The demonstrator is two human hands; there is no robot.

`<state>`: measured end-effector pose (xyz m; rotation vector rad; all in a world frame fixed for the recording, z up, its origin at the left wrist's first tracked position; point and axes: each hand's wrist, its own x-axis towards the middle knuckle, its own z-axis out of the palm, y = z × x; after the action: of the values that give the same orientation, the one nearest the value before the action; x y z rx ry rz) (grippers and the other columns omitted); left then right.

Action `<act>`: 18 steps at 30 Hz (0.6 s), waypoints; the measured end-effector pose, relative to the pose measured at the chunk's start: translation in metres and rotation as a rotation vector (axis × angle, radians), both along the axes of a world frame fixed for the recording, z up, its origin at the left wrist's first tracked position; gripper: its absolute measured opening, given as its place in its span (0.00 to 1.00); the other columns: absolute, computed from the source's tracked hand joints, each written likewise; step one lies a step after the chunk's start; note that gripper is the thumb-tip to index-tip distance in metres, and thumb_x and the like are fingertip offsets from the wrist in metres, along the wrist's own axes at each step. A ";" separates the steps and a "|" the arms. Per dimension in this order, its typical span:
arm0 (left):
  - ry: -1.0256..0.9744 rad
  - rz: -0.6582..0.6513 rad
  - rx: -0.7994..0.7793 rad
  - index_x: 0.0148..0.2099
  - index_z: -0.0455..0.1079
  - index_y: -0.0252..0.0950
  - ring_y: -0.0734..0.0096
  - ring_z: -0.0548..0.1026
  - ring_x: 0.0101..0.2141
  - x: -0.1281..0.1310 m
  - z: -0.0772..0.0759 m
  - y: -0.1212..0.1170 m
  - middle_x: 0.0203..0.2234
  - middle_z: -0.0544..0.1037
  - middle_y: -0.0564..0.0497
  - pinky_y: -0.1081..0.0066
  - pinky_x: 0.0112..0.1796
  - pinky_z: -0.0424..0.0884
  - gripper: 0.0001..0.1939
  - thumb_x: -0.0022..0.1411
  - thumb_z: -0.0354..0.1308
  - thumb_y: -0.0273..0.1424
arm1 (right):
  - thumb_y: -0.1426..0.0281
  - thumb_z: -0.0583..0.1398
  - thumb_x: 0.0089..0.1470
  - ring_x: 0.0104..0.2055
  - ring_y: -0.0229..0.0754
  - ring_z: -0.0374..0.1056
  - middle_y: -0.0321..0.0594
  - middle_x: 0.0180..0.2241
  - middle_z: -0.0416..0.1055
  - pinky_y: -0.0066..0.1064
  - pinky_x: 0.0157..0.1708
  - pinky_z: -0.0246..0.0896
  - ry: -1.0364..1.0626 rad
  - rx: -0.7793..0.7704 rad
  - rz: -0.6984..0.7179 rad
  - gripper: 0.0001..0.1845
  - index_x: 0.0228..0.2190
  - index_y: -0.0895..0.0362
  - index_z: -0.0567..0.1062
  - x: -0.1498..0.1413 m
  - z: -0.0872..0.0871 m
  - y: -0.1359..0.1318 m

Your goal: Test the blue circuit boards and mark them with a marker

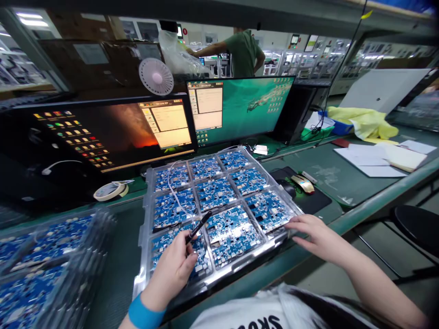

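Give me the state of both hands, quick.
Left hand: closed, holding a black pen.
Right hand: open, fingers at the edge of the plastic tray.

Electronics bench with the monitors running, co-worker [243, 52] in a green tee reaching across in the back

A wide monitor [103, 137] and a second monitor [240, 107] are sitting side by side showing desktops, with a little white fan [156, 76] perched behind them. A tape roll [109, 191] is lying near the screen, a gold mouse [303, 184] is resting on a black mouse pad [308, 201], and loose papers [373, 160] are spreading across the green bench mat [343, 187], near a yellow cloth [363, 122] bunched against a blue bin [339, 125].
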<state>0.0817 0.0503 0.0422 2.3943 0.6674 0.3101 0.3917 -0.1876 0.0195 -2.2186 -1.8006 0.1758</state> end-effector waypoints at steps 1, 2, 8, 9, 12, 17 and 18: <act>-0.008 0.000 0.001 0.46 0.53 0.34 0.61 0.68 0.28 0.000 0.000 0.000 0.26 0.67 0.48 0.64 0.30 0.63 0.28 0.56 0.32 0.51 | 0.66 0.54 0.48 0.42 0.42 0.61 0.40 0.39 0.65 0.36 0.42 0.56 0.021 -0.010 0.006 0.15 0.40 0.49 0.70 -0.004 0.001 0.004; -0.015 -0.001 0.002 0.46 0.54 0.34 0.61 0.67 0.28 0.000 0.000 0.000 0.26 0.67 0.48 0.64 0.30 0.63 0.28 0.56 0.32 0.51 | 0.65 0.53 0.49 0.41 0.42 0.61 0.40 0.38 0.66 0.36 0.41 0.56 0.044 -0.016 0.007 0.13 0.38 0.49 0.71 -0.007 0.002 0.008; -0.013 -0.016 -0.008 0.45 0.53 0.33 0.62 0.67 0.27 0.000 -0.001 0.001 0.26 0.67 0.49 0.64 0.29 0.63 0.31 0.55 0.29 0.53 | 0.61 0.52 0.51 0.35 0.39 0.63 0.40 0.31 0.67 0.30 0.38 0.58 0.306 0.002 -0.014 0.14 0.30 0.55 0.73 -0.003 0.006 0.018; -0.010 -0.018 -0.008 0.45 0.53 0.33 0.62 0.67 0.27 0.000 -0.002 0.001 0.26 0.67 0.48 0.64 0.29 0.63 0.31 0.55 0.29 0.53 | 0.60 0.51 0.51 0.35 0.38 0.63 0.40 0.31 0.67 0.29 0.37 0.58 0.348 0.017 -0.039 0.15 0.29 0.55 0.72 -0.001 0.006 0.017; -0.005 -0.021 -0.002 0.46 0.53 0.32 0.61 0.67 0.27 0.000 -0.005 0.002 0.26 0.67 0.48 0.63 0.29 0.63 0.32 0.54 0.29 0.54 | 0.61 0.50 0.52 0.35 0.38 0.62 0.40 0.31 0.67 0.27 0.36 0.58 0.355 0.037 -0.081 0.15 0.29 0.56 0.72 0.002 0.010 0.015; 0.001 -0.037 0.014 0.46 0.54 0.32 0.62 0.67 0.28 0.000 -0.004 0.002 0.27 0.67 0.48 0.64 0.29 0.63 0.31 0.55 0.30 0.53 | 0.66 0.49 0.53 0.34 0.38 0.61 0.41 0.30 0.66 0.29 0.34 0.55 0.124 -0.080 0.101 0.14 0.32 0.54 0.73 0.000 0.024 0.018; 0.004 -0.039 0.016 0.46 0.54 0.32 0.62 0.67 0.28 0.000 -0.004 0.002 0.27 0.67 0.48 0.65 0.29 0.63 0.31 0.56 0.30 0.52 | 0.67 0.49 0.53 0.33 0.38 0.61 0.41 0.30 0.66 0.29 0.34 0.54 0.091 -0.102 0.131 0.14 0.32 0.54 0.73 0.000 0.027 0.019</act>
<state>0.0820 0.0521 0.0386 2.4203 0.6214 0.2958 0.3918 -0.1685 0.0468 -2.1217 -1.9272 0.3965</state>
